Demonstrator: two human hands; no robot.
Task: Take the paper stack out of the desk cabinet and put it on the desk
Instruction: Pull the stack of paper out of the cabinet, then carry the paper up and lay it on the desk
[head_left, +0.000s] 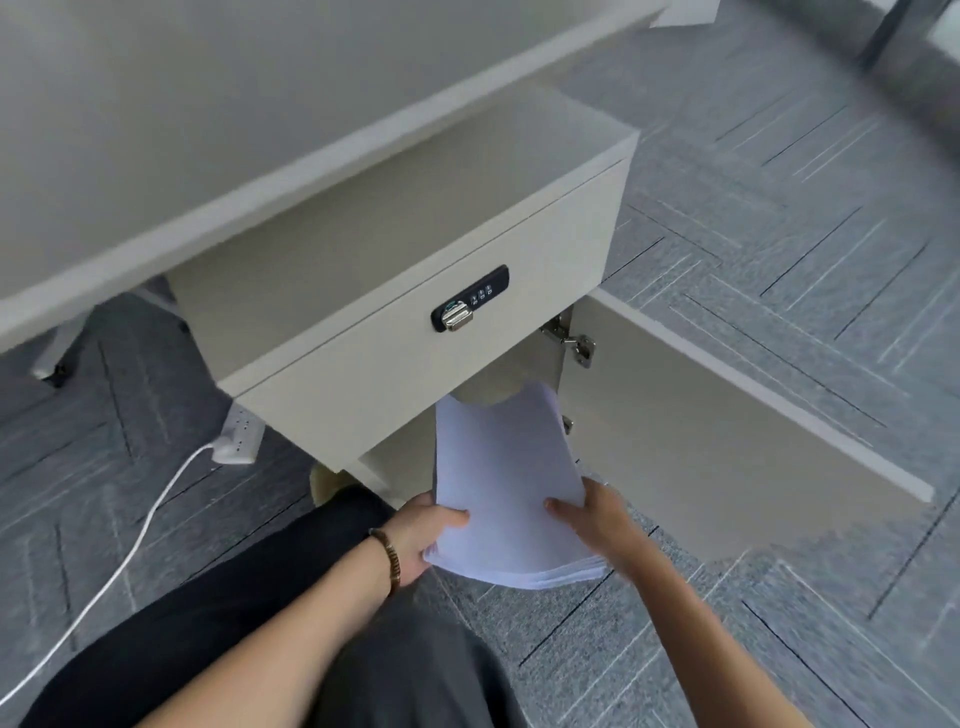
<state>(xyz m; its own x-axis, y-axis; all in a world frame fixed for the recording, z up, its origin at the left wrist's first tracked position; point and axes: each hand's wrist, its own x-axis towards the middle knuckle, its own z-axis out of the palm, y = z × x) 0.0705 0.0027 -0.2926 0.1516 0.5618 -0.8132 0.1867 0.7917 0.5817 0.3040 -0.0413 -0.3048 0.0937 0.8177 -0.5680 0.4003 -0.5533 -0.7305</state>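
Observation:
A white paper stack (506, 483) sticks halfway out of the lower compartment of the cream desk cabinet (395, 291). Its far end is still under the cabinet's drawer front. My left hand (421, 535) grips the stack's near left edge, thumb on top. My right hand (597, 514) holds the near right edge, fingers spread on the top sheet. The cabinet door (727, 431) stands swung wide to the right. The pale desk top (182, 119) runs above the cabinet at the upper left.
A black combination lock (470, 299) sits on the drawer front. A white power strip (239, 434) and its cable (130, 551) lie on the grey carpet at left. My dark-trousered legs fill the lower left. Open carpet stretches to the right.

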